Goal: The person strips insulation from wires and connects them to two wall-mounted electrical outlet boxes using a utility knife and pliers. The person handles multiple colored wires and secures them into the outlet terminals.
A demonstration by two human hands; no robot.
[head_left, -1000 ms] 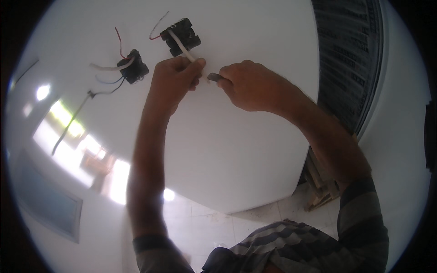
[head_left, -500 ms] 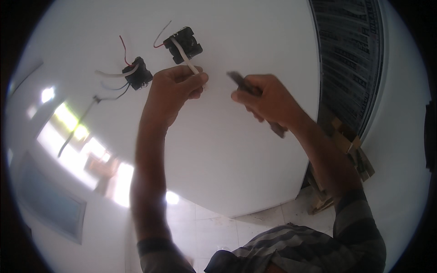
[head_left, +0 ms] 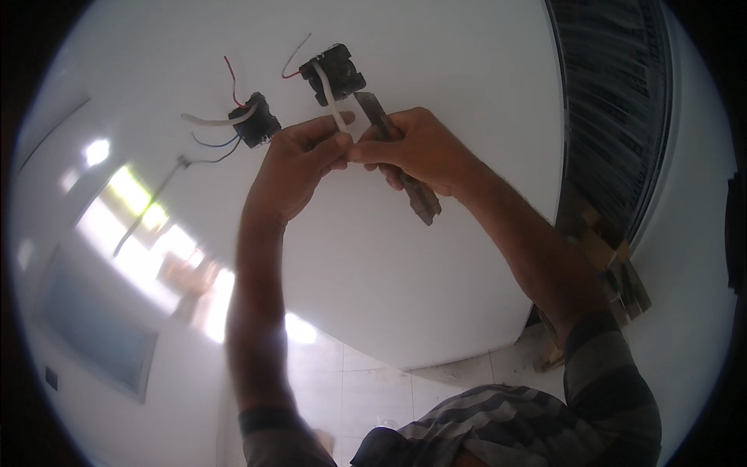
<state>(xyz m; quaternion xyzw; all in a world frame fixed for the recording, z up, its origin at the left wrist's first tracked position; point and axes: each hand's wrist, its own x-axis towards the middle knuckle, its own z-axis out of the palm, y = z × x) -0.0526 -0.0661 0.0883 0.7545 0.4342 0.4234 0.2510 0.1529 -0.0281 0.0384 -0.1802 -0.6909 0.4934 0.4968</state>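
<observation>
Head view: landmark is the box [head_left: 336, 71], black, squarish and notched at its edges, set in the smooth white wall [head_left: 451, 70]. Left hand [head_left: 303, 159] is below and slightly left of the box, wrist bent, forearm [head_left: 261, 311] running nearly straight down; thumb and forefinger pinch the cable [head_left: 329, 97] near its lower end. Right hand [head_left: 416, 152] is below and right of the box, palm turned inward, forearm [head_left: 537, 249] slanting away to lower right. Its fingers are wrapped around the tool [head_left: 424, 204], with thumb tip close beside the left thumb; cannot tell whether it touches the cable. Cable: white, rounded, gently curved, emerging from the box and dropping to the left hand's pinch. Tool: dark, long, narrow, flat; tilted, upper tip just below and right of the box, lower end jagged in outline. Thin red wire [head_left: 291, 75] sticks out left of the box. Second box [head_left: 254, 121], likewise black, lies left of and lower than the box, with its own pale cable [head_left: 204, 119]. Sleeves [head_left: 603, 358], far below the box: striped cloth, dark and grey.
</observation>
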